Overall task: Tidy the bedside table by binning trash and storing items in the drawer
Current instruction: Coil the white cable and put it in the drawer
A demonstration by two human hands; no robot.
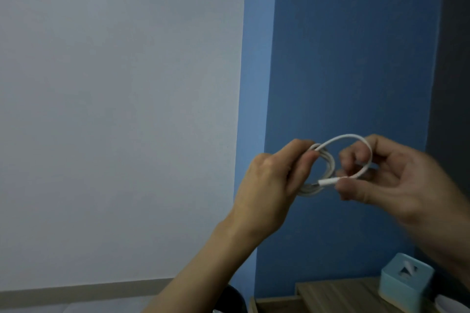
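A white charging cable (330, 168) is wound into a small coil, held up in front of the blue wall. My left hand (272, 183) grips the coil's left side between thumb and fingers. My right hand (391, 175) pinches the cable's plug end at the coil's lower right, with a loose loop arching over its fingers. The wooden bedside table (338, 295) shows at the bottom right, below both hands. Its drawer front is not clearly visible.
A light blue tissue box (404, 279) stands on the table's right side, with a white object (450, 303) at the frame edge beside it. A dark round object (235, 297) sits left of the table. A white wall fills the left half.
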